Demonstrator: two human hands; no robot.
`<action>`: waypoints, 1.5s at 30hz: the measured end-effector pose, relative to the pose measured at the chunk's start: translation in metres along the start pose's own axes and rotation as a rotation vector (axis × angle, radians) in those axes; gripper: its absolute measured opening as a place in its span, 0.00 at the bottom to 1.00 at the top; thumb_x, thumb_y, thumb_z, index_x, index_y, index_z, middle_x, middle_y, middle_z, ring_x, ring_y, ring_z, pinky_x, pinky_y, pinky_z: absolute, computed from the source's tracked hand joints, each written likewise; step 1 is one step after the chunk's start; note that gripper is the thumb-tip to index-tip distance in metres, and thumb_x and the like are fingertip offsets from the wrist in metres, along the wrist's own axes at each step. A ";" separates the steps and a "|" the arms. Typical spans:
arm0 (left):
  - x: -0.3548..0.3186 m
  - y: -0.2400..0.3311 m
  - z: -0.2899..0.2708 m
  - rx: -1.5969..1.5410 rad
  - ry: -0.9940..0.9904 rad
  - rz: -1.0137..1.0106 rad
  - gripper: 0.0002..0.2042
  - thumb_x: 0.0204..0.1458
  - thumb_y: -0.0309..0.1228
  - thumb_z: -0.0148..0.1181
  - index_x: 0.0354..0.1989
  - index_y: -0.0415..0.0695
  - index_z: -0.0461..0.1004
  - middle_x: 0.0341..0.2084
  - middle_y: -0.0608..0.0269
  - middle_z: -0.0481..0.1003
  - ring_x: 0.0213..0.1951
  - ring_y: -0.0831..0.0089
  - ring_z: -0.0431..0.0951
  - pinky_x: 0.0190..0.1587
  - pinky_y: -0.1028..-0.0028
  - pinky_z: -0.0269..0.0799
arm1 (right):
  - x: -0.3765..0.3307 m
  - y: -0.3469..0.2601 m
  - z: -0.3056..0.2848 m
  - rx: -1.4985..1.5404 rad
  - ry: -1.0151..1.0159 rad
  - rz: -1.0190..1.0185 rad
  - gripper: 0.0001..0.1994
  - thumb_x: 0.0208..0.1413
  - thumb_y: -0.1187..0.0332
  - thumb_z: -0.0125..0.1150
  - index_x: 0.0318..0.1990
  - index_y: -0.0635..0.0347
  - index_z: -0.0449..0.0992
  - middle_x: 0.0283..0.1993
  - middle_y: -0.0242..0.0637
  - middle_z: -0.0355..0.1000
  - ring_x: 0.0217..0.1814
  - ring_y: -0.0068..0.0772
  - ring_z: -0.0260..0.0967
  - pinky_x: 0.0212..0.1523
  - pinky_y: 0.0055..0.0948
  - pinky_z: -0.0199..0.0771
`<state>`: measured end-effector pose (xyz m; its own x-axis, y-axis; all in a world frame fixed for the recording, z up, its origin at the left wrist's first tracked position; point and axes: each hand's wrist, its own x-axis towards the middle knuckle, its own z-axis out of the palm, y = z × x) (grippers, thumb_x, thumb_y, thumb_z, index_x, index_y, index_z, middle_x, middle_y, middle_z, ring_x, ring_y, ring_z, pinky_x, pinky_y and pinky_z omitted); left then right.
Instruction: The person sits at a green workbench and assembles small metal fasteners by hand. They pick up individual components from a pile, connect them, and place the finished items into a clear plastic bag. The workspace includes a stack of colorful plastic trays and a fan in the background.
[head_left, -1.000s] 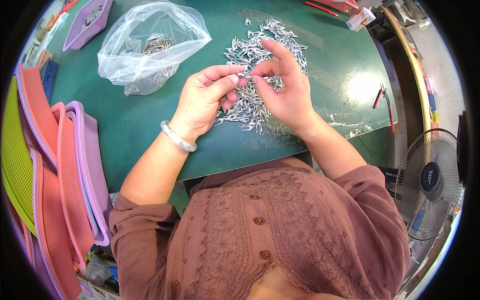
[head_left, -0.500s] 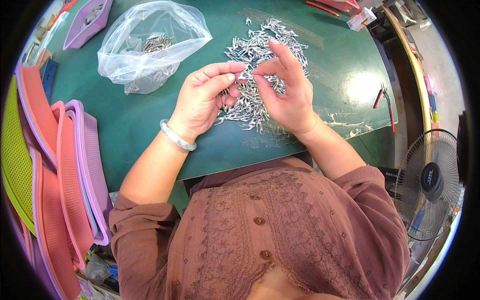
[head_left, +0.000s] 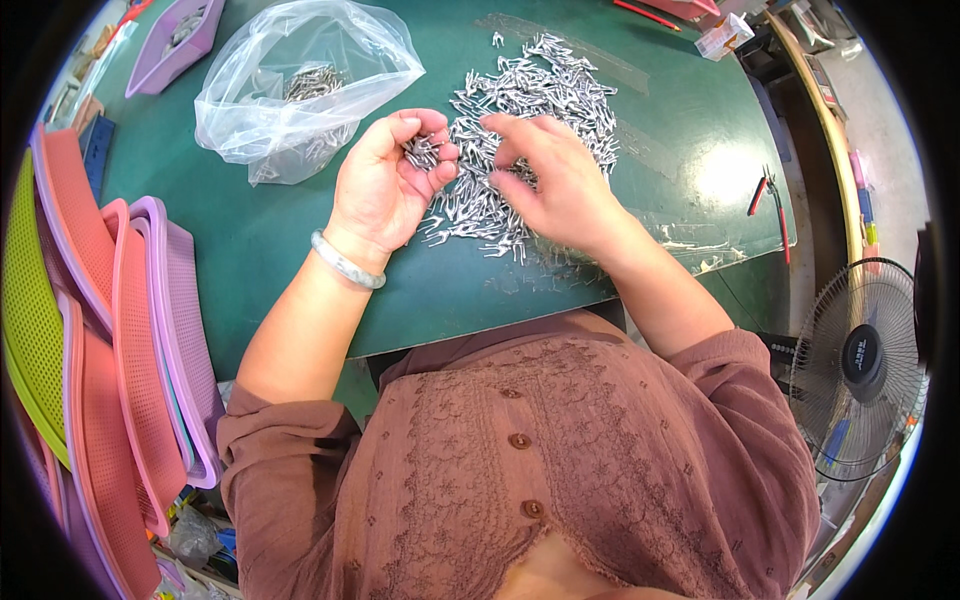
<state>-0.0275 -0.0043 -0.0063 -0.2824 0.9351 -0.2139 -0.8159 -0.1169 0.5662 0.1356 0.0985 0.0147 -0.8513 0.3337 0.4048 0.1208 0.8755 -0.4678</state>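
We see the left hand (head_left: pixel 380 190) turned palm up, its wrist ringed by a pale bracelet (head_left: pixel 345 262), its fingers curled in a cup around a cluster of forked metal pieces (head_left: pixel 422 152); the right hand (head_left: pixel 560 190) is palm down, its fingers bent, with thumb and forefinger apart and released, over the near part of a loose metal pile (head_left: pixel 545 85); the pile lies just right of the left hand and spreads beyond the right; past the left hand we see a clear plastic bag (head_left: pixel 240 125) standing on the green table (head_left: pixel 270 240).
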 end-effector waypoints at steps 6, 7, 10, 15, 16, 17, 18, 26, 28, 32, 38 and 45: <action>0.000 -0.001 0.001 0.123 0.025 -0.013 0.06 0.51 0.27 0.50 0.35 0.37 0.70 0.29 0.60 0.72 0.30 0.72 0.73 0.31 0.76 0.73 | -0.001 -0.003 0.003 -0.030 -0.093 0.034 0.25 0.40 0.77 0.58 0.51 0.59 0.65 0.26 0.31 0.67 0.33 0.37 0.63 0.41 0.33 0.63; -0.001 -0.001 0.003 0.168 0.034 -0.014 0.06 0.51 0.26 0.51 0.35 0.37 0.70 0.29 0.60 0.72 0.30 0.73 0.74 0.31 0.77 0.73 | -0.001 -0.002 0.003 -0.021 -0.101 0.047 0.25 0.40 0.77 0.58 0.51 0.59 0.65 0.25 0.32 0.67 0.33 0.37 0.64 0.41 0.33 0.63; -0.004 -0.002 0.008 0.265 0.044 -0.037 0.08 0.51 0.25 0.51 0.38 0.38 0.70 0.31 0.61 0.72 0.31 0.75 0.73 0.31 0.79 0.71 | -0.002 0.002 0.002 0.096 -0.048 0.079 0.24 0.42 0.77 0.57 0.51 0.60 0.64 0.27 0.34 0.69 0.33 0.34 0.65 0.39 0.32 0.62; -0.006 -0.005 0.012 0.416 0.021 -0.081 0.09 0.51 0.26 0.52 0.40 0.38 0.70 0.27 0.65 0.72 0.28 0.79 0.72 0.27 0.83 0.69 | -0.001 -0.001 -0.003 0.555 -0.001 0.339 0.24 0.45 0.78 0.56 0.53 0.62 0.62 0.28 0.28 0.68 0.33 0.17 0.64 0.38 0.19 0.63; -0.007 -0.005 0.013 0.442 0.008 -0.102 0.09 0.51 0.26 0.52 0.40 0.38 0.70 0.27 0.66 0.72 0.27 0.80 0.72 0.27 0.83 0.68 | 0.000 -0.001 -0.004 0.611 0.002 0.360 0.23 0.46 0.79 0.56 0.53 0.62 0.62 0.28 0.26 0.67 0.34 0.13 0.64 0.39 0.16 0.62; -0.008 -0.006 0.015 0.460 -0.013 -0.103 0.07 0.51 0.26 0.54 0.38 0.39 0.71 0.25 0.67 0.72 0.25 0.82 0.72 0.25 0.85 0.67 | 0.000 -0.001 -0.005 0.660 -0.003 0.375 0.24 0.47 0.79 0.56 0.54 0.65 0.61 0.29 0.27 0.68 0.34 0.15 0.64 0.38 0.16 0.63; -0.008 -0.007 0.015 0.475 -0.037 -0.096 0.07 0.50 0.26 0.54 0.37 0.39 0.71 0.25 0.67 0.72 0.25 0.82 0.71 0.25 0.85 0.67 | 0.001 -0.001 -0.005 0.676 -0.011 0.384 0.24 0.47 0.79 0.56 0.54 0.65 0.61 0.29 0.27 0.68 0.34 0.15 0.64 0.38 0.16 0.63; -0.007 -0.011 0.012 0.522 -0.050 -0.033 0.04 0.50 0.26 0.56 0.33 0.41 0.72 0.23 0.69 0.72 0.23 0.83 0.69 0.23 0.85 0.63 | 0.001 -0.003 -0.008 0.883 -0.063 0.464 0.24 0.49 0.80 0.55 0.55 0.66 0.59 0.30 0.28 0.68 0.34 0.16 0.65 0.37 0.16 0.63; -0.008 -0.011 0.014 0.503 -0.027 -0.020 0.03 0.51 0.26 0.55 0.33 0.41 0.72 0.23 0.69 0.71 0.23 0.83 0.69 0.23 0.85 0.62 | 0.000 -0.003 -0.009 0.909 -0.094 0.475 0.24 0.49 0.80 0.55 0.55 0.66 0.59 0.31 0.29 0.68 0.35 0.17 0.65 0.38 0.16 0.64; -0.008 -0.010 0.016 0.475 -0.013 -0.004 0.03 0.51 0.26 0.55 0.33 0.41 0.72 0.23 0.68 0.72 0.24 0.83 0.69 0.23 0.85 0.63 | 0.000 -0.004 -0.010 0.975 -0.114 0.505 0.24 0.49 0.80 0.56 0.55 0.65 0.58 0.31 0.30 0.69 0.35 0.18 0.66 0.38 0.16 0.65; -0.008 -0.010 0.014 0.422 -0.048 -0.002 0.05 0.51 0.25 0.55 0.35 0.40 0.72 0.26 0.67 0.72 0.26 0.81 0.72 0.26 0.83 0.68 | 0.001 -0.005 -0.008 1.005 -0.059 0.537 0.26 0.47 0.81 0.56 0.55 0.65 0.58 0.30 0.30 0.68 0.34 0.18 0.66 0.38 0.17 0.65; -0.008 -0.008 0.014 0.315 -0.103 -0.058 0.10 0.54 0.28 0.49 0.40 0.36 0.71 0.30 0.62 0.72 0.29 0.76 0.74 0.31 0.78 0.73 | 0.000 0.000 0.003 0.600 0.173 0.273 0.25 0.43 0.79 0.57 0.53 0.64 0.62 0.26 0.29 0.70 0.29 0.18 0.65 0.33 0.18 0.66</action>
<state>-0.0114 -0.0061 0.0022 -0.1740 0.9681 -0.1804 -0.6289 0.0317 0.7768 0.1342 0.0969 0.0124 -0.7304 0.6102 0.3069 -0.0266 0.4236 -0.9055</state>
